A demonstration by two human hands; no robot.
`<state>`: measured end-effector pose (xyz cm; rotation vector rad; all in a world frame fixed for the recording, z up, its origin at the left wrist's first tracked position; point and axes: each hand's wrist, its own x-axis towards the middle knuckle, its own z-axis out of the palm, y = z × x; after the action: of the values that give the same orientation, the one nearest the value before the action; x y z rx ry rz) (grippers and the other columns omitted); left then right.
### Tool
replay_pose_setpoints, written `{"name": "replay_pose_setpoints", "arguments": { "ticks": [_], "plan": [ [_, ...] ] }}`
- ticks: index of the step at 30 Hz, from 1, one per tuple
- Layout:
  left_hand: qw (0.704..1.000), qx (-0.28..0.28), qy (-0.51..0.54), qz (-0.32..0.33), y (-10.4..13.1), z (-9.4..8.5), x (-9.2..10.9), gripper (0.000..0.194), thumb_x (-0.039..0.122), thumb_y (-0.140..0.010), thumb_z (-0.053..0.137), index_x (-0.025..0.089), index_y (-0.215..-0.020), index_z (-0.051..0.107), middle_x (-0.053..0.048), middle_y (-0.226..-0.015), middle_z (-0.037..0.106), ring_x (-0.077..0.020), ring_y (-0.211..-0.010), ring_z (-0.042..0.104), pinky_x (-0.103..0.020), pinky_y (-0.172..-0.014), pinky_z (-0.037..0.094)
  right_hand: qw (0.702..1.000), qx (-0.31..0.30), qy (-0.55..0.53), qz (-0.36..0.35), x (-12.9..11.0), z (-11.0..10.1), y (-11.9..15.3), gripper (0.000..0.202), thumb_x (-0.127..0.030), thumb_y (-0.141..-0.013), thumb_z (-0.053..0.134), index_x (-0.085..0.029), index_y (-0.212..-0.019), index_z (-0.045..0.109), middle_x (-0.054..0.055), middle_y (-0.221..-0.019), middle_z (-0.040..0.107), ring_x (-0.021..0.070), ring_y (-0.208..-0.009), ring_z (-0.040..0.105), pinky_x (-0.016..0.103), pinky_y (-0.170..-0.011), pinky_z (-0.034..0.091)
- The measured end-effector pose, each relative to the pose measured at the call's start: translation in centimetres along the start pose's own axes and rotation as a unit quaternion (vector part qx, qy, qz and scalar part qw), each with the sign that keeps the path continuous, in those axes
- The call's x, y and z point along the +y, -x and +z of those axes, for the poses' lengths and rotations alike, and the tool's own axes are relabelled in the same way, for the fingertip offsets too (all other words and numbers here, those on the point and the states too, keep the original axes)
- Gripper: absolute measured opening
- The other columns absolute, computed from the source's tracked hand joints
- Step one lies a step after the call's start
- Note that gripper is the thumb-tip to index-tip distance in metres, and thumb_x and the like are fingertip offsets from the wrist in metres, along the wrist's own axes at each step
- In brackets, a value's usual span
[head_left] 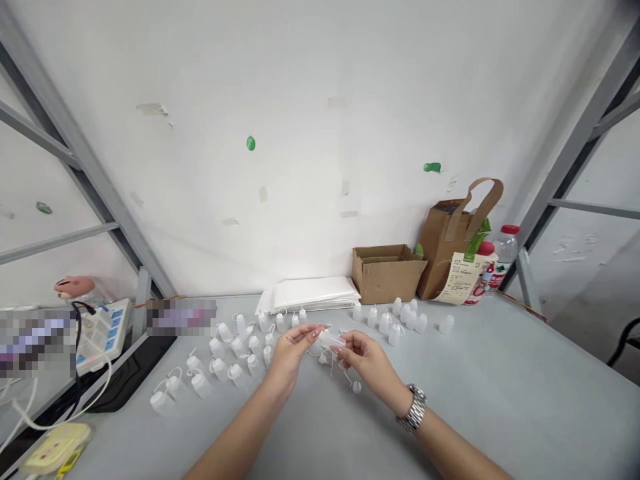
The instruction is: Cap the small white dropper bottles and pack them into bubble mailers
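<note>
Bottle (331,339), white and half-clear, held in the air before the wall (300,80), above the grey table (480,400). On this table, a paper bag (434,250), then a smaller box (390,283). In pinch of left hand (291,350) and right hand (365,357), opposite ends of the bottle. To both sides, similar bottles (201,385); below the hands, loose caps (357,387).

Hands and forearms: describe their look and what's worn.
The left hand is bare, with no sleeve in view. The right hand also shows no glove or sleeve, but a silver link band, probably a watch, circles the wrist.
</note>
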<state>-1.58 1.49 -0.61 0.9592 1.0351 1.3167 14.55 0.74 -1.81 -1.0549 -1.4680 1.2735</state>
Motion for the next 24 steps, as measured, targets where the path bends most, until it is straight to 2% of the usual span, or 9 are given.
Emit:
{"name": "replay_pose_setpoints", "arguments": {
  "ticks": [3, 6, 8, 11, 16, 21, 24],
  "plan": [
    [0.999, -0.043, -0.025, -0.003, 0.2, 0.3, 0.4, 0.035, 0.038, -0.061, 0.073, 0.018, -0.090, 0.070, -0.007, -0.093, 0.071, -0.0218, -0.091, 0.061, -0.031, -0.084, 0.043, 0.998, 0.031, 0.029, -0.042, 0.0, -0.1, 0.2, 0.029, -0.046, -0.077, 0.059, -0.018, -0.083, 0.056, 0.000, -0.065, 0.058, 0.0153, -0.061, 0.054, 0.028, -0.059, 0.043],
    [0.993, -0.076, -0.091, -0.002, 0.1, 0.4, 0.6, 0.027, 0.036, -0.057, 0.074, 0.018, -0.078, 0.072, -0.006, -0.081, 0.073, -0.0226, -0.082, 0.063, -0.031, -0.078, 0.045, 0.996, 0.044, 0.045, -0.061, 0.1, -0.3, 0.3, 0.028, -0.046, -0.080, 0.056, -0.018, -0.085, 0.056, 0.001, -0.069, 0.058, 0.0160, -0.064, 0.054, 0.028, -0.061, 0.043],
    [0.990, -0.060, -0.126, 0.012, 0.0, 0.3, 0.5, 0.019, 0.035, -0.056, 0.074, 0.018, -0.066, 0.072, -0.006, -0.073, 0.072, -0.0229, -0.076, 0.063, -0.031, -0.074, 0.046, 0.995, 0.052, 0.053, -0.066, 0.1, -0.4, 0.2, 0.030, -0.047, -0.080, 0.055, -0.018, -0.085, 0.056, 0.001, -0.069, 0.058, 0.0164, -0.063, 0.055, 0.028, -0.060, 0.043],
    [0.986, -0.036, -0.157, 0.039, -0.1, 0.0, 0.5, 0.013, 0.032, -0.060, 0.071, 0.020, -0.062, 0.072, -0.004, -0.069, 0.072, -0.0222, -0.074, 0.063, -0.030, -0.074, 0.046, 0.992, 0.079, 0.074, -0.070, 0.1, -0.6, 0.0, 0.031, -0.049, -0.079, 0.055, -0.018, -0.084, 0.055, 0.001, -0.067, 0.057, 0.0170, -0.062, 0.055, 0.028, -0.060, 0.042],
    [0.977, -0.071, -0.183, 0.077, 0.5, 0.0, 1.3, 0.012, 0.033, -0.064, 0.068, 0.022, -0.063, 0.073, -0.005, -0.071, 0.072, -0.0232, -0.075, 0.064, -0.030, -0.073, 0.047, 0.986, 0.107, 0.098, -0.078, -0.5, -0.4, 0.3, 0.031, -0.050, -0.079, 0.055, -0.019, -0.082, 0.056, 0.000, -0.066, 0.057, 0.0174, -0.061, 0.054, 0.028, -0.059, 0.040],
    [0.987, -0.063, -0.150, 0.013, 0.4, 0.1, 1.7, 0.032, 0.049, -0.068, 0.061, 0.019, -0.066, 0.073, -0.007, -0.071, 0.072, -0.0251, -0.075, 0.065, -0.035, -0.079, 0.046, 0.976, 0.100, 0.145, -0.124, -1.0, -0.3, 0.9, 0.022, -0.040, -0.083, 0.052, -0.019, -0.087, 0.057, 0.003, -0.075, 0.060, 0.0184, -0.070, 0.055, 0.029, -0.066, 0.042],
    [0.993, -0.039, -0.111, 0.000, 0.4, 0.1, 1.8, 0.033, 0.049, -0.065, 0.065, 0.019, -0.076, 0.073, -0.007, -0.079, 0.073, -0.0254, -0.080, 0.065, -0.035, -0.082, 0.045, 0.967, 0.082, 0.187, -0.152, -0.8, -0.1, 1.1, 0.018, -0.035, -0.085, 0.049, -0.020, -0.093, 0.056, 0.004, -0.078, 0.060, 0.0189, -0.071, 0.054, 0.030, -0.067, 0.043]
  ]
}}
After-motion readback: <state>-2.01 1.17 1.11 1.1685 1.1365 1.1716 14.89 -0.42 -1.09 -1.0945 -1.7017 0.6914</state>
